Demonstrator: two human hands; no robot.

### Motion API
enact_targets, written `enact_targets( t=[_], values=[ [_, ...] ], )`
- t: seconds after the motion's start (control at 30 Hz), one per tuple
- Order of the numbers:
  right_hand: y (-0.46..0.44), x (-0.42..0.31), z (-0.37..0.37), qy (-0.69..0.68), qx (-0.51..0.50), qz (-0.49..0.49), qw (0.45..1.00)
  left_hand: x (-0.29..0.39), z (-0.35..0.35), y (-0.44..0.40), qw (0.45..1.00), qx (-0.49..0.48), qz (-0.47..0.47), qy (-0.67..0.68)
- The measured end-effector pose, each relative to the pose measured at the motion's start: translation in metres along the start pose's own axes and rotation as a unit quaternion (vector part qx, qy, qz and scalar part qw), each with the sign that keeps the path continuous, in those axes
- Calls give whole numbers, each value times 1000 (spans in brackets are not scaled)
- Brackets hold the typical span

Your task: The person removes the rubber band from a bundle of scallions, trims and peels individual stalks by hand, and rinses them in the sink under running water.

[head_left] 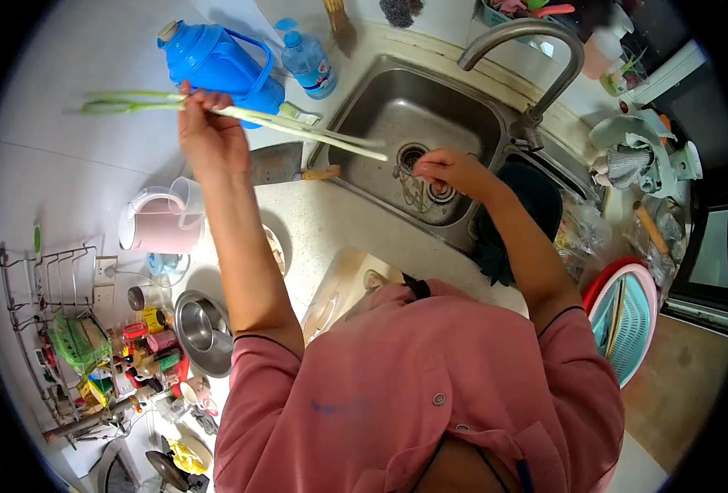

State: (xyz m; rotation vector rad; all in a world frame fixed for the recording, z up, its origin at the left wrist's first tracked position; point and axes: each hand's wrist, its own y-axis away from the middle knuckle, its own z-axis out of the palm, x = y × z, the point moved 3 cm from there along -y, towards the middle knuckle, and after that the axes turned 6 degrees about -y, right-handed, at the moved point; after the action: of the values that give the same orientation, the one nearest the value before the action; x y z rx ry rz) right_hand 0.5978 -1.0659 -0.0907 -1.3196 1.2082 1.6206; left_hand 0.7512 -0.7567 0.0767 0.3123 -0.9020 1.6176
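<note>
My left hand [209,131] is raised in front of the blue thermos and closed round long green onions [277,122]. Their green ends point left and their white ends reach over the sink's left part. Above the steel sink [429,107], near the drain, my right hand [454,173] has its fingers pinched together. Thin, stringy scraps [413,193] hang or lie just below its fingertips; whether the fingers grip them is unclear. A cleaver [277,163] with a wooden handle lies on the counter left of the sink.
A blue thermos [216,62] and a soap bottle [309,66] stand behind the counter. The faucet [536,99] arches over the sink's right side. At left are a pink kettle [163,226] and steel bowls [204,329]; at right, colanders [631,316].
</note>
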Motion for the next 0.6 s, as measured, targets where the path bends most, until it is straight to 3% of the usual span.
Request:
enact_targets(
  t=[0.1,0.2,0.23,0.27,0.33,0.37,0.43,0.47,0.5,0.53,0.6],
  values=[
    [16,17,-34,73,-3,97,993,15,8,9,1000,-9,15,9],
    [16,6,-54,-141,188,95,967,1,23,29,999,21,-6,-37],
    [14,4,-55,-50,210,57,975,-7,29,35,999,-20,-19,-22],
    [8,1,-53,41,232,13,972,-16,34,45,999,16,-43,-23],
    [-9,-26,-44,227,267,-81,933,-35,46,63,997,-18,-59,-45],
    [-14,-38,-30,134,194,-101,966,-43,51,74,995,3,-78,-55],
    [-17,-68,17,-28,63,-228,971,-57,68,98,990,34,-114,-71],
    [-10,-80,38,-61,30,-221,973,-64,73,107,990,18,-133,-47],
    [-8,-81,59,-140,-16,-194,971,-67,84,118,988,39,-146,-43],
    [-7,-83,70,-100,-59,-190,975,-70,92,127,985,58,-161,-37],
    [8,-79,76,8,-98,17,995,-66,98,136,984,47,-168,-36]
  ],
)
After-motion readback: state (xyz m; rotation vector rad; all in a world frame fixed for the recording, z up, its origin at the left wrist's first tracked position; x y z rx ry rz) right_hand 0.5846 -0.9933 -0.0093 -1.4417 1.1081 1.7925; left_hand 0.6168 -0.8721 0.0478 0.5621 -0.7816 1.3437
